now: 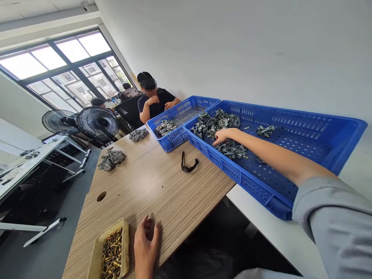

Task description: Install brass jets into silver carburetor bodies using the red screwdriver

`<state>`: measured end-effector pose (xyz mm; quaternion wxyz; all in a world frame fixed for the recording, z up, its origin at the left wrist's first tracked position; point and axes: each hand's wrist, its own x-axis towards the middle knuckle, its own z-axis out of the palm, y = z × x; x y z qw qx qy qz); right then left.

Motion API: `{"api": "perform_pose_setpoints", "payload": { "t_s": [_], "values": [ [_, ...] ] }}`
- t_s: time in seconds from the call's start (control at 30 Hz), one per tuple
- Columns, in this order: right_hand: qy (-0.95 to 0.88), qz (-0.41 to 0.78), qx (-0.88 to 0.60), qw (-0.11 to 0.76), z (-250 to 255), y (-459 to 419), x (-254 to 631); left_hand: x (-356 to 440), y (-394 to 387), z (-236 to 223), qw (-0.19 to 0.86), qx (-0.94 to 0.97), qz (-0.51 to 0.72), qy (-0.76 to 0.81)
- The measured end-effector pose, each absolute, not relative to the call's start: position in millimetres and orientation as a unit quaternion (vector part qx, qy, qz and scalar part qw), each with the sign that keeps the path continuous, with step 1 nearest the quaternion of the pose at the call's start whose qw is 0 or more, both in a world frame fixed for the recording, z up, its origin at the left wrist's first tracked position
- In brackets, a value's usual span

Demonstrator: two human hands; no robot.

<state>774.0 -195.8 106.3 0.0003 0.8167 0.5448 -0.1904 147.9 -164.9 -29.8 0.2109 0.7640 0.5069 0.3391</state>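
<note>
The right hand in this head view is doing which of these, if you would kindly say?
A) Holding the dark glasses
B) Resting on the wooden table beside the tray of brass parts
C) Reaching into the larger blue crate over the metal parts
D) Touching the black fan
C: the right hand extends inside the larger blue plastic crate, directly above the pile of metal carburetor bodies.

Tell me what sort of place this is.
Probably a small parts workshop: a blue perforated crate holds metal castings, a tray holds small brass parts, and another person sits at the far end of the bench.
</note>
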Motion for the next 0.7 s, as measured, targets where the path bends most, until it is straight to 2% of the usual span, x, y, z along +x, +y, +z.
{"api": "perform_pose_setpoints", "payload": {
  "t_s": [0.2,0.3,0.4,0.57,0.7],
  "values": [
    [0.481,-0.294,0.825,0.032,101.8,-209.9,793.2,148.7,-165.2,-29.5,0.216,0.762,0.329,0.514],
    [0.458,-0.308,0.833,0.041,100.7,-218.1,801.9,148.0,-164.9,-31.6,0.218,0.761,0.330,0.514],
    [0.456,-0.244,0.856,0.022,106.0,-218.5,813.6,147.2,-164.6,-34.8,0.212,0.765,0.335,0.507],
    [0.484,-0.059,0.872,-0.034,119.6,-197.4,824.0,145.9,-162.3,-38.2,0.200,0.773,0.343,0.495],
    [0.537,-0.026,0.842,-0.037,118.0,-166.9,813.8,145.3,-161.2,-39.1,0.200,0.769,0.349,0.496]
  ]
}}
